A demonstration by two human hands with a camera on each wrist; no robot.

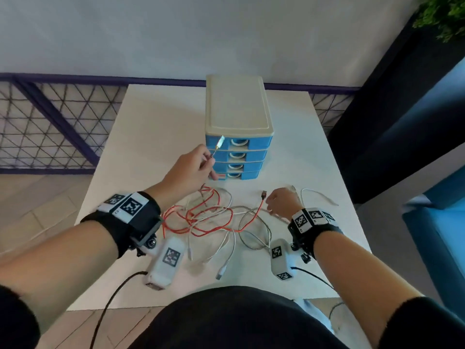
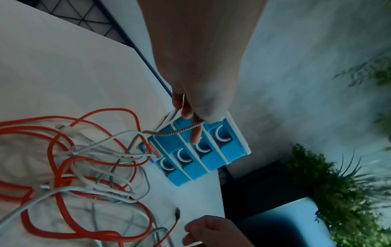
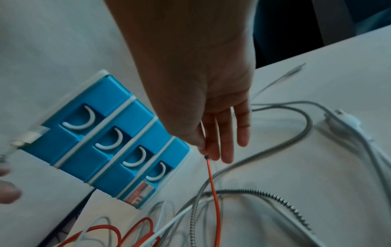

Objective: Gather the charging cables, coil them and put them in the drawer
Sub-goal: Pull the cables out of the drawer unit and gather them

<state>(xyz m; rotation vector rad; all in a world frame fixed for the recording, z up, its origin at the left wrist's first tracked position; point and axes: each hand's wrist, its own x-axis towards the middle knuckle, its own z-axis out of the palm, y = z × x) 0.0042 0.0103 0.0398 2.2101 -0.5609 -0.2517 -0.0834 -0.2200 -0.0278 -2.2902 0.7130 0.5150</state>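
Note:
A tangle of cables lies on the white table (image 1: pixel 141 137): a red cable (image 1: pixel 201 220), white cables (image 1: pixel 227 248) and a braided grey cable (image 1: pixel 254 239). My left hand (image 1: pixel 210 162) is raised in front of the drawer unit and pinches the braided cable (image 2: pixel 180 131) near its end, with the plug (image 1: pixel 220 142) sticking up. My right hand (image 1: pixel 268 201) pinches the red cable (image 3: pixel 212 183) between thumb and forefinger just behind its plug (image 1: pixel 263 195), its other fingers straight. The blue drawer unit (image 1: pixel 239 157) with a cream top has all its drawers shut.
Another white cable (image 1: pixel 319 195) lies alone at the right of the table. A mesh railing (image 1: pixel 50 127) runs behind and left. A blue seat (image 1: pixel 437 222) stands close to the table's right edge. The table's near edge is at my body.

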